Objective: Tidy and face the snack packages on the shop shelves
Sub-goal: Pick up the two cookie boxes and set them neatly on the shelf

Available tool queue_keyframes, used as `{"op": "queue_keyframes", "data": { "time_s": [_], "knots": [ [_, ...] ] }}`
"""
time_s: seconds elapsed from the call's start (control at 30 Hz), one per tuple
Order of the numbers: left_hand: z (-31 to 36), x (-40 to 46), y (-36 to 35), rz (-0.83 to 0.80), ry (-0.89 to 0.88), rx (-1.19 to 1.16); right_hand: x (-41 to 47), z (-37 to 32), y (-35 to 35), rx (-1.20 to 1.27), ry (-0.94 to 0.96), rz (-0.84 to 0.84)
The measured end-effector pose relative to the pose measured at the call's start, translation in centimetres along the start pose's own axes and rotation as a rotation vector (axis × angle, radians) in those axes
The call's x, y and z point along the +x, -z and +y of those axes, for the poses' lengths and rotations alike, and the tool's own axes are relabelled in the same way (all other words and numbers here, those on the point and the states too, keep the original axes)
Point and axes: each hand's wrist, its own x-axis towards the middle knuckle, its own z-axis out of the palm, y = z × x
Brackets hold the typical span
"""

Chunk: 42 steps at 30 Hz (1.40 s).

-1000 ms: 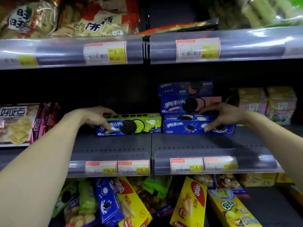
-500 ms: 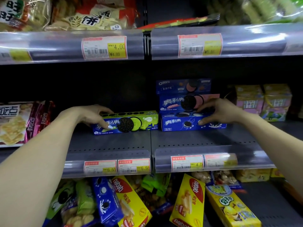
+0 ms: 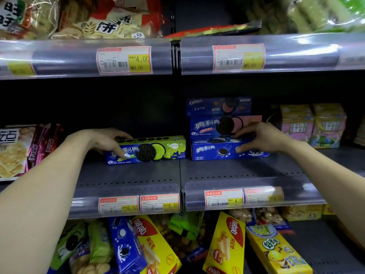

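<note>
The green cookie box [image 3: 147, 150] is gripped by the left hand [image 3: 104, 140] on the grey shelf [image 3: 130, 176]; fingers curled over its left end. The blue cookie box [image 3: 227, 149], just beside it under two stacked boxes [image 3: 223, 117], is pinched by the right hand [image 3: 258, 138]. Cracker bags [image 3: 13, 153] are placed at left, yellow packs [image 3: 314, 123] at right.

My left hand [image 3: 107, 140] and right hand [image 3: 258, 137] reach in over bare middle shelf [image 3: 138, 175]. Behind the green box [image 3: 156, 149] is dark open depth; the stacked blue boxes [image 3: 223, 127] and yellow cartons [image 3: 314, 123] block the right.
</note>
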Motion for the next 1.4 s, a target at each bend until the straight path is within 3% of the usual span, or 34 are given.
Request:
{"op": "queue_keyframes", "data": {
  "time_s": [0.7,1.4],
  "knots": [
    [1.0,-0.6,0.0,-0.088,-0.003,-0.044,-0.3,-0.5,-0.1,0.001,-0.028,0.004],
    [1.3,-1.4,-0.7,-0.052,-0.056,-0.044,-0.5,-0.7,-0.3,-0.023,-0.051,0.012]
  ]
}}
